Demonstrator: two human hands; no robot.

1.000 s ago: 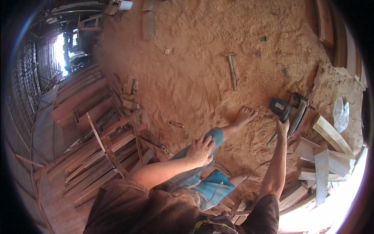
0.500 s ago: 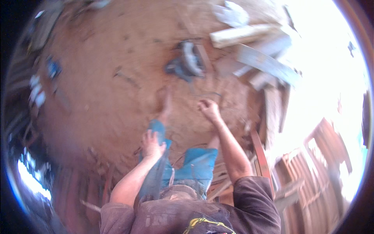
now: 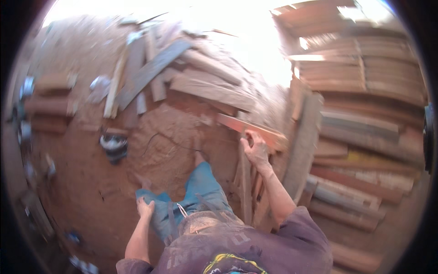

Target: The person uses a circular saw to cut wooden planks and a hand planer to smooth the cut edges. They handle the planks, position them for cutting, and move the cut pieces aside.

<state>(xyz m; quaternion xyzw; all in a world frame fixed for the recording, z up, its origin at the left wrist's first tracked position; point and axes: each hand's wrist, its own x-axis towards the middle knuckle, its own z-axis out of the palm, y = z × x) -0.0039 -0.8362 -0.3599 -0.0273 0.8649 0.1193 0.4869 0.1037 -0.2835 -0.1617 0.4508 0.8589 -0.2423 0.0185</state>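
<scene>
My left hand [image 3: 146,208] rests at the side of my blue shorts [image 3: 207,187], its fingers stretched out over the cloth. Out to the right, my right hand [image 3: 256,150] is raised with loosely curled fingers, the thumb apart from them, and nothing visible inside. Just behind it lies an orange-brown board [image 3: 253,128]; whether the fingertips touch it I cannot tell. Left of my feet, on the dusty ground, sits what looks like a circular saw [image 3: 114,145], dark blue with a grey guard. A thin dark cable [image 3: 157,135] curves over the sand near it.
Loose planks [image 3: 153,73] lie piled ahead. A long grey beam [image 3: 305,144] runs along my right, and stacked timber [image 3: 360,155] fills the far right side. A pale plastic bag [image 3: 99,87] and reddish wood blocks [image 3: 48,105] lie to the left. Motion blurs the edges.
My view has swung to the right, so the saw and planks now appear farther left. My right hand is now beside the orange-brown board; my left hand still rests on the shorts.
</scene>
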